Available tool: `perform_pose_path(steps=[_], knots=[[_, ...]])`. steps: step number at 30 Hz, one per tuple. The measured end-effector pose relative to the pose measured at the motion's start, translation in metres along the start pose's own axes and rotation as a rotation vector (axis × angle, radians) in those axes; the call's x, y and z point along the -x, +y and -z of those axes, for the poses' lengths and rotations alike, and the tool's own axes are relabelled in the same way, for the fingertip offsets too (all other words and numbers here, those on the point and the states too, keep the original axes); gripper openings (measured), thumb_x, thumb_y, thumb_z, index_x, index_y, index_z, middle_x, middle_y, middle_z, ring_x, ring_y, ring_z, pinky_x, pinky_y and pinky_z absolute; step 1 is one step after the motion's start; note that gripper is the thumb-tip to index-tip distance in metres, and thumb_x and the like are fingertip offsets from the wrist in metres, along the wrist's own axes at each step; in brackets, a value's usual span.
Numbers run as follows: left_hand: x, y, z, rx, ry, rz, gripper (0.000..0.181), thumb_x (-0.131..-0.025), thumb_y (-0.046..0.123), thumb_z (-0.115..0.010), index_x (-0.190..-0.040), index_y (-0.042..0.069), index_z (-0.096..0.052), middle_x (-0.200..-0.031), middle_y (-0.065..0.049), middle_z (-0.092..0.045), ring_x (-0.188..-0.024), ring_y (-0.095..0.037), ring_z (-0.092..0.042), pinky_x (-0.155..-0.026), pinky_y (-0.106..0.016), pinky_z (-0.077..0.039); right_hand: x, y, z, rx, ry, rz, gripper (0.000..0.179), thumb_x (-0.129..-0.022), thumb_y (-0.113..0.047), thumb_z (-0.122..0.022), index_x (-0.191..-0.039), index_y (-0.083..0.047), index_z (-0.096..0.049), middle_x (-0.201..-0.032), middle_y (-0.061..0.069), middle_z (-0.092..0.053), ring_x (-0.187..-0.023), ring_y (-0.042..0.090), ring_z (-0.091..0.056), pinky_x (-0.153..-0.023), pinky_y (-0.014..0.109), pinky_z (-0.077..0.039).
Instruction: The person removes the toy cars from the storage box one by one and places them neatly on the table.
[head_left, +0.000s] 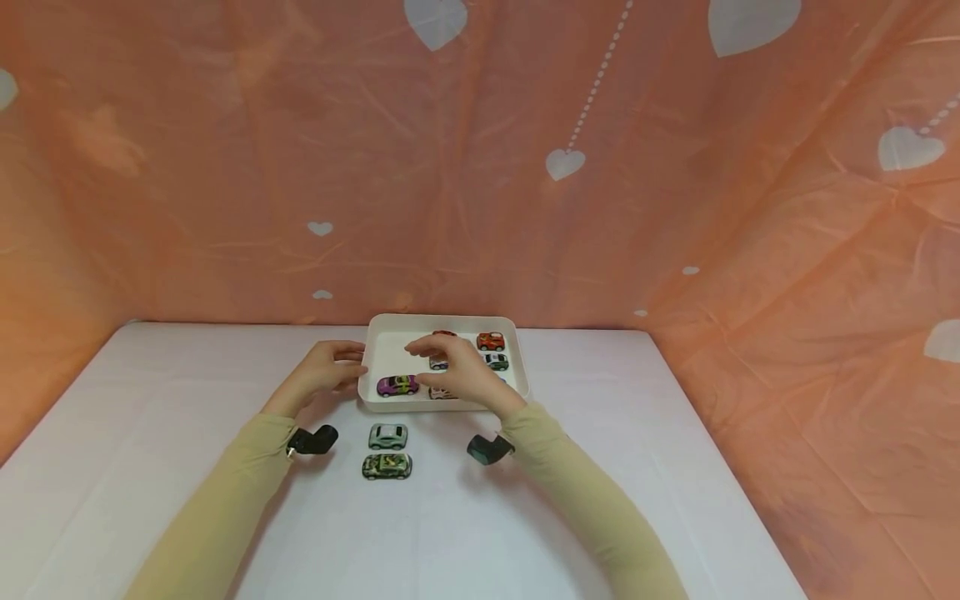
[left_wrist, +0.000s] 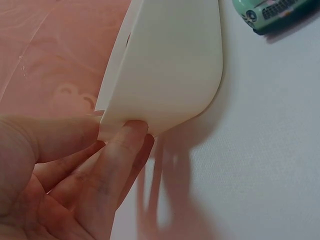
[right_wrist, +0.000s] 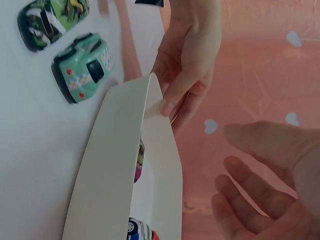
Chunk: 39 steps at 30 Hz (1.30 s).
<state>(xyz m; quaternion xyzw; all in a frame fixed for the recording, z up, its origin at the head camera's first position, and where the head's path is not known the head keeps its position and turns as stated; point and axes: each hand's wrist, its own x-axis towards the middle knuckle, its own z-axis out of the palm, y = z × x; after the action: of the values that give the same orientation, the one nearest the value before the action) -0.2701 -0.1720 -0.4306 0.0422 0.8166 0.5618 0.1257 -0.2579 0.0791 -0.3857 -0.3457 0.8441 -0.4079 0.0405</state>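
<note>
My left hand [head_left: 324, 371] pinches the left rim of a white tray [left_wrist: 165, 65], thumb over the edge and fingers against the outer wall. Above the tray hovers my right hand [head_left: 459, 367], fingers spread and apart from the thumb, holding nothing. Beneath and beside it, several small toy cars lie in the tray: a purple and yellow-green car [head_left: 397, 385] at the front left, a red car [head_left: 491, 341] at the back right, and a white and black car [head_left: 496, 362] in front of that one. The right hand partly hides others.
On the table [head_left: 600, 467], in front of the tray, a mint-green toy car [head_left: 387, 436] sits just behind a camouflage-green one [head_left: 387, 466]. An orange curtain [head_left: 480, 208] with pale hearts hangs close behind the tray. Each wrist wears a black camera.
</note>
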Motion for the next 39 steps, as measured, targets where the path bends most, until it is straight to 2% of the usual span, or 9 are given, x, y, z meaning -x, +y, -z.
perform_pose_path(steps=[6, 12, 18, 26, 29, 33, 39], knots=[[-0.002, -0.004, 0.000, 0.000, 0.009, -0.016, 0.048, -0.091, 0.002, -0.061, -0.133, -0.012, -0.045, -0.127, -0.033, -0.050, -0.076, -0.012, -0.063, -0.061, -0.026, -0.053, -0.011, 0.008, 0.000, -0.015, -0.007, -0.021, 0.041, -0.083, -0.001, -0.073, -0.122, -0.001, -0.062, -0.119, 0.014, -0.063, -0.110, 0.028, -0.057, -0.093, 0.037, -0.046], [-0.001, -0.003, 0.001, -0.004, 0.012, -0.017, 0.048, -0.091, 0.002, -0.061, -0.133, -0.012, -0.045, -0.127, -0.032, -0.051, -0.076, -0.012, -0.063, -0.062, -0.026, -0.053, -0.019, 0.014, -0.002, -0.030, -0.003, -0.073, 0.040, -0.083, -0.001, -0.072, -0.122, -0.004, -0.063, -0.119, 0.011, -0.063, -0.109, 0.023, -0.057, -0.093, 0.033, -0.046], [0.000, 0.000, 0.001, -0.037, 0.015, -0.001, 0.049, -0.092, 0.003, -0.061, -0.135, -0.011, -0.043, -0.128, -0.032, -0.051, -0.077, -0.015, -0.063, -0.063, -0.027, -0.054, -0.024, 0.020, -0.006, -0.040, -0.048, -0.103, 0.042, -0.083, 0.001, -0.072, -0.124, 0.001, -0.061, -0.120, 0.011, -0.062, -0.111, 0.023, -0.057, -0.095, 0.029, -0.044], [0.000, 0.001, 0.001, -0.069, 0.003, 0.013, 0.049, -0.093, 0.007, -0.060, -0.135, -0.010, -0.044, -0.128, -0.030, -0.052, -0.090, -0.023, -0.064, -0.067, -0.028, -0.054, -0.028, 0.025, -0.012, -0.073, -0.112, -0.111, 0.043, -0.084, 0.000, -0.070, -0.126, 0.002, -0.059, -0.125, 0.014, -0.060, -0.116, 0.029, -0.054, -0.097, 0.036, -0.043], [0.000, 0.000, 0.001, -0.069, 0.002, 0.011, 0.048, -0.093, 0.007, -0.060, -0.135, -0.010, -0.044, -0.128, -0.030, -0.052, -0.092, -0.024, -0.063, -0.067, -0.029, -0.054, -0.027, 0.024, -0.015, -0.070, -0.127, -0.116, 0.042, -0.085, -0.001, -0.068, -0.126, 0.001, -0.059, -0.125, 0.014, -0.060, -0.117, 0.028, -0.053, -0.099, 0.036, -0.042], [-0.001, -0.002, 0.001, -0.070, 0.004, 0.011, 0.048, -0.093, 0.007, -0.060, -0.135, -0.009, -0.044, -0.127, -0.030, -0.052, -0.092, -0.024, -0.063, -0.067, -0.028, -0.054, -0.027, 0.025, -0.018, -0.051, -0.140, -0.137, 0.042, -0.086, -0.002, -0.069, -0.127, -0.002, -0.059, -0.124, 0.010, -0.061, -0.117, 0.025, -0.053, -0.099, 0.035, -0.041], [-0.001, -0.002, 0.000, -0.066, 0.009, 0.021, 0.047, -0.093, 0.007, -0.060, -0.135, -0.009, -0.045, -0.128, -0.029, -0.052, -0.085, -0.018, -0.063, -0.066, -0.028, -0.053, -0.030, 0.030, -0.024, -0.023, -0.166, -0.149, 0.041, -0.085, -0.003, -0.071, -0.125, -0.002, -0.061, -0.121, 0.008, -0.062, -0.113, 0.022, -0.055, -0.096, 0.031, -0.043]])
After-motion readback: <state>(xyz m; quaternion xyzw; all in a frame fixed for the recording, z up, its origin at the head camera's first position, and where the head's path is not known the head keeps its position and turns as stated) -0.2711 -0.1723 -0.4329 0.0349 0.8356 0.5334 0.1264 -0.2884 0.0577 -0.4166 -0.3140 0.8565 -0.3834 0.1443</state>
